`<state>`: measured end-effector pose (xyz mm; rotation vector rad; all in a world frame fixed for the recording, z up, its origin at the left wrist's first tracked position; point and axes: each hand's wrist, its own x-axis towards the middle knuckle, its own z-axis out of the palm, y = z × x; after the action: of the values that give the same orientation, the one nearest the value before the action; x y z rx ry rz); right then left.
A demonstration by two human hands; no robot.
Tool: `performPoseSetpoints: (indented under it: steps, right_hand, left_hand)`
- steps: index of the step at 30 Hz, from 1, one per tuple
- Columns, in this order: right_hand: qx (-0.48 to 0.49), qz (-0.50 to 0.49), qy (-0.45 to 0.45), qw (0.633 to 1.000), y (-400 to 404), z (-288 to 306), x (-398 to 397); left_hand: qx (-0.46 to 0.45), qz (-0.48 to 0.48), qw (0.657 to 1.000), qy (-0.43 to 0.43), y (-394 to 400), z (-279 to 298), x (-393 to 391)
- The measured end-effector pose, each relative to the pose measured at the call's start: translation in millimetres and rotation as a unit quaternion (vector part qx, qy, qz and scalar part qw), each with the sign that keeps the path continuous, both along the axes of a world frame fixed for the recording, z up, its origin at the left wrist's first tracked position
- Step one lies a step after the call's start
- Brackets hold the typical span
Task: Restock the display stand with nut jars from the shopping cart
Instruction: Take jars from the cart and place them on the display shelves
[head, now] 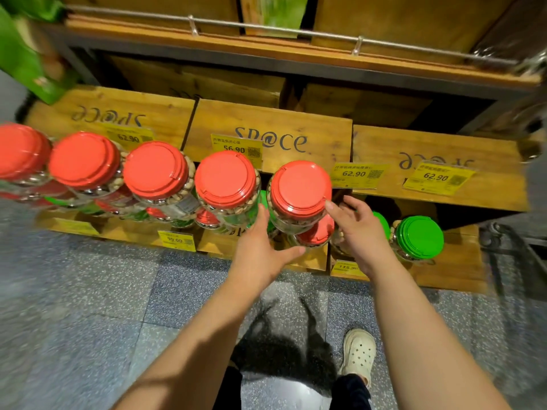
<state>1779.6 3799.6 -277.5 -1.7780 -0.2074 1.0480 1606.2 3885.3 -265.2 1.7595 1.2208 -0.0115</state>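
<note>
The nut jar (299,196) with the red lid stands just right of the frame's centre, at the right end of a row of five red-lidded jars running in from the left edge across the wooden display stand (272,128). Both hands are on it from below in the picture. The left hand (260,244) has its fingers straight against the jar's left side, between it and the neighbouring red-lidded jar (226,180), with the thumb stretched out to the right beneath it; nothing curls round the glass. The right hand (359,229) is spread loose at the jar's right side, one fingertip touching the edge of the red lid, not grasping. Pale nuts show through the clear walls of the jars.

Under this jar, a lower jar with a red lid (316,233) peeks out on the tier below. To the right, in the lower tier, a green-lidded jar (419,236) stands alone. Yellow price tags (356,174) hang on the crates, printed 62.90 and 56.90. A metal rail (266,26) crosses the top of the frame. On the speckled floor (88,306) at the bottom, a white perforated shoe (358,355) shows.
</note>
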Motion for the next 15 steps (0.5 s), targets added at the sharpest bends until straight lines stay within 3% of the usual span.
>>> performPoseSetpoints:
  steps: [7,15]
  right_hand:
    - [-0.061,0.081,-0.095,0.990,-64.6,62.9,21.5]
    - [-0.146,0.189,-0.261,0.935,-145.8,189.2,37.4]
  left_hand:
    - [0.099,-0.115,0.986,0.074,-35.0,93.1,14.9]
    - [0.184,-0.189,0.962,0.073,-86.5,205.6,38.8]
